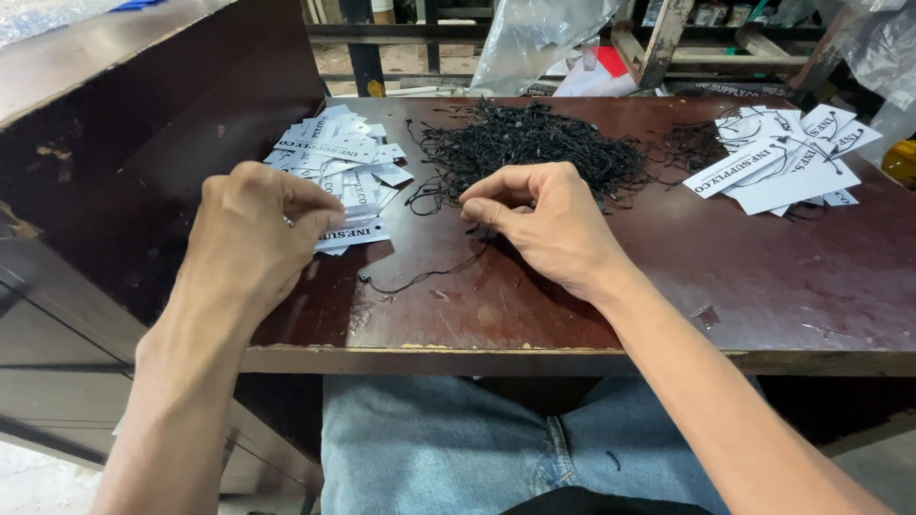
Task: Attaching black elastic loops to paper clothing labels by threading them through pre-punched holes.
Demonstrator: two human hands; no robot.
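- Left hand [250,234]: fingers curled closed, pinching a white paper tag [351,235] at the near edge of the left tag stack [336,162].
- Right hand [542,221]: thumb and forefinger pinched on a black string loop [425,275] trailing across the dark wooden table [668,286].
- String pile [530,143] lies just beyond the right hand, tangled.
- Risk: pulling one loop may drag neighbours out with it; the thin string could slip from the pinch.
- Finished white tags [778,162], rectangular, black print, strings attached, sit far right. Clear plastic bag [534,38] behind.
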